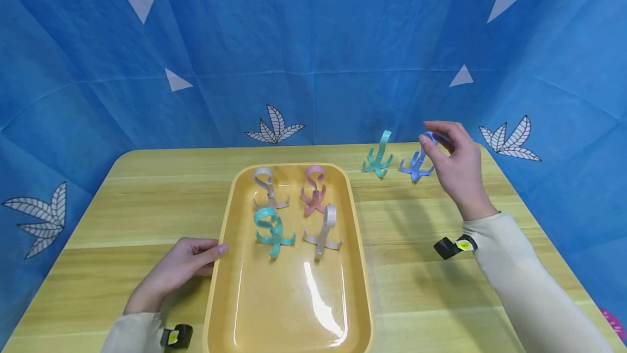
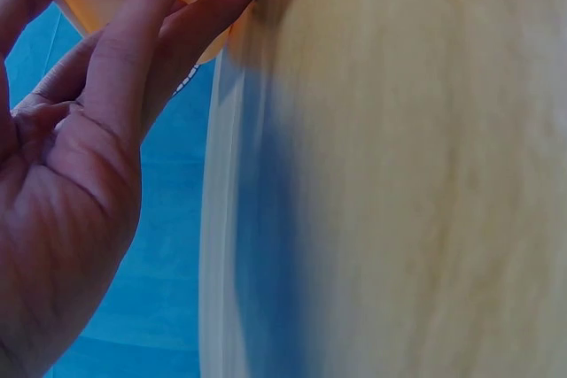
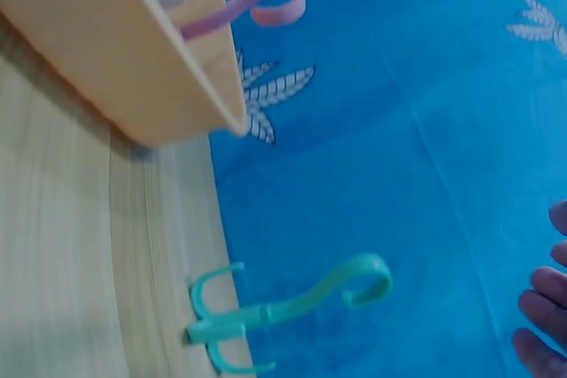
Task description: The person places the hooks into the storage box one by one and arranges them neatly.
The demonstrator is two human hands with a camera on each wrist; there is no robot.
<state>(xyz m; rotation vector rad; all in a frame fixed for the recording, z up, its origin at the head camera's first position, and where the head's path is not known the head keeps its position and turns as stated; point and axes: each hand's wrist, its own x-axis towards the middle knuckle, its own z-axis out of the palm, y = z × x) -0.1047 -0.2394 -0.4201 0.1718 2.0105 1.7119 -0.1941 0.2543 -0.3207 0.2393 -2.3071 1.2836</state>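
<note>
My left hand (image 1: 183, 266) holds the left rim of a yellow tray (image 1: 366, 288), thumb over the edge and fingers outside; the left wrist view shows its fingers against the tray's wall. Behind the tray's right corner, my right hand (image 1: 460, 165) is at the top of a blue four-claw hanging hook (image 1: 416, 165), thumb and fingers apart around its curl. Left of that hook stands a green hanging hook (image 1: 377, 162), also in the right wrist view. Inside the tray are a pink hook (image 1: 314, 195), a teal hook (image 1: 275, 236) and two greyish hooks (image 1: 323, 236).
The wooden table (image 1: 142, 200) carries the tray at its middle. A blue cloth (image 1: 313, 43) with white triangles and leaf prints hangs behind the table's far edge. Black wrist cameras (image 1: 448, 248) sit at both sleeves.
</note>
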